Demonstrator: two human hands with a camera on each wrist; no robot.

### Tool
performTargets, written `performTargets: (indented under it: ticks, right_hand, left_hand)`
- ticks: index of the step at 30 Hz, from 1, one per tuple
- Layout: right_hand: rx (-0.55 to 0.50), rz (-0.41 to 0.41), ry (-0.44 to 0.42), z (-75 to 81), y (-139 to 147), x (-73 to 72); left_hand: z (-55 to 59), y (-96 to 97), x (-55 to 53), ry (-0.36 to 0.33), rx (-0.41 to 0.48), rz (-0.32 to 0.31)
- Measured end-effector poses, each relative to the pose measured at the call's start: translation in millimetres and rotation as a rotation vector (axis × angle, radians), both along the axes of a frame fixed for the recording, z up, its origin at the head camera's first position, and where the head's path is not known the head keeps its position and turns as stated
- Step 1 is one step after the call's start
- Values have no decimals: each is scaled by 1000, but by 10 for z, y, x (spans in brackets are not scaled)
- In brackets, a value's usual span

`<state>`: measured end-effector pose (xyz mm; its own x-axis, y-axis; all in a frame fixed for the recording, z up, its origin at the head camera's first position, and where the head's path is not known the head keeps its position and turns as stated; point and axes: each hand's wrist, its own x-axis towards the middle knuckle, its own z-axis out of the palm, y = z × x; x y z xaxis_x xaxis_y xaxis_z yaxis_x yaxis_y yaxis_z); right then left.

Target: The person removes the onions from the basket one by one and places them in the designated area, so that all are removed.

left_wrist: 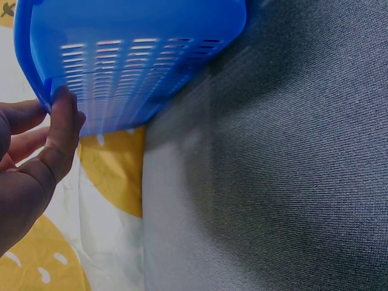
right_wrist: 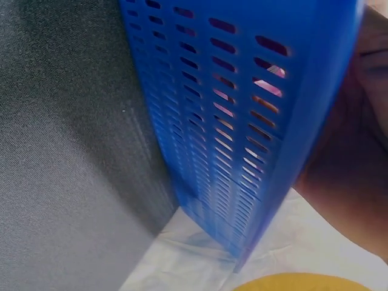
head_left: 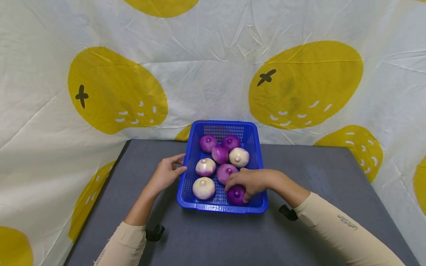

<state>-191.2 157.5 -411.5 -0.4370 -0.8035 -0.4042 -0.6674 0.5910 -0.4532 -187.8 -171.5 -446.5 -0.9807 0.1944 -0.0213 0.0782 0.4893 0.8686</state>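
A blue plastic basket with slotted sides holds several purple and whitish onions. At its left rim, my left hand grips the edge between thumb and fingers; the left wrist view shows that hand at the rim from outside. Over the front right part of the basket, my right hand curls its fingers round a dark purple onion, which sits low inside. A lighter purple onion lies just beyond the fingers. The basket wall hides the right fingers in the right wrist view.
A whitish onion sits in the front left corner, with another pale onion behind it. Farther back are a white onion and several purple ones. Dark grey cloth covers the table; a patterned curtain hangs behind.
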Motion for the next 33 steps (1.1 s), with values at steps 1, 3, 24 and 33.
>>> performTargets:
  ticks: [1,3,24,33]
  right_hand:
    - [-10,-1,5,9,13,2]
    - [-31,1,16,26,37,4]
    - [-303,-74,53,222,297,40]
    - [-419,-210,156,270,547,67]
  left_hand:
    - [1,2,-1,-2,-3,0]
    - [0,6,-5,-4,-4,3]
    - [10,8,5,5,-18,1]
    - [10,10,7,-22,-18,3]
